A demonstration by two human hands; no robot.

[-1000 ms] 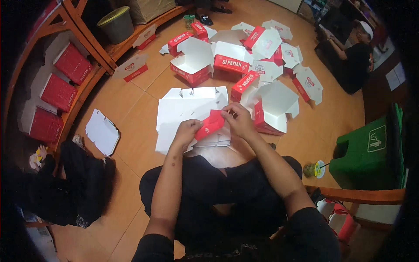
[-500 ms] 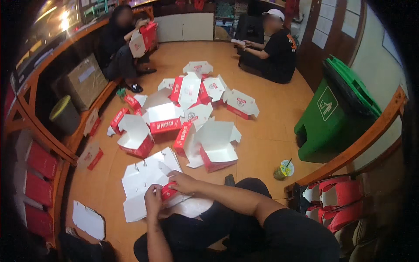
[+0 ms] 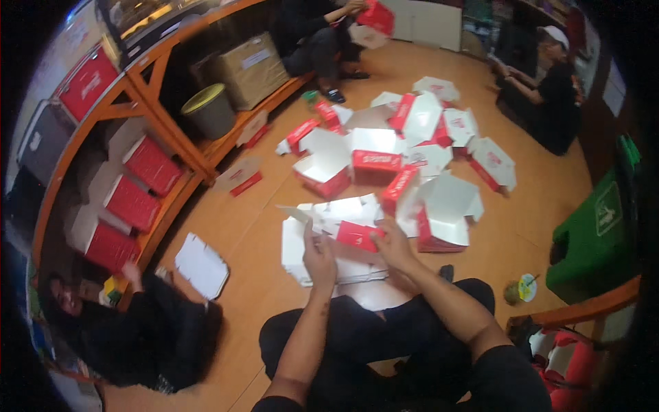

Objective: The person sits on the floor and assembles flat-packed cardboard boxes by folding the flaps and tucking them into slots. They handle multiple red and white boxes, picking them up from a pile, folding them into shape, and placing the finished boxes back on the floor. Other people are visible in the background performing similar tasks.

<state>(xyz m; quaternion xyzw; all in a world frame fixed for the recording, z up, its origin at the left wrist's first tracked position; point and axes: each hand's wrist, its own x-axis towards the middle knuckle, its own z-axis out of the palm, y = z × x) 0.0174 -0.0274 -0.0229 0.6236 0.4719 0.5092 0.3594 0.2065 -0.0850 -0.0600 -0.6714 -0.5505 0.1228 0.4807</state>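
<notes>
Clasping a partly folded red-and-white carton (image 3: 356, 235) by its white left side with the left hand (image 3: 318, 261) and pinching its red part with the right hand (image 3: 395, 247), over a stack of flat white cardboard (image 3: 293, 252), nearer than open boxes (image 3: 445, 241) and left of a green bin (image 3: 585, 240).

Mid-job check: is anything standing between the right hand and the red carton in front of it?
Nothing visible stands between them: the right hand touches the edge of the red carton. The flat white cartons lie below, not in between.
</notes>
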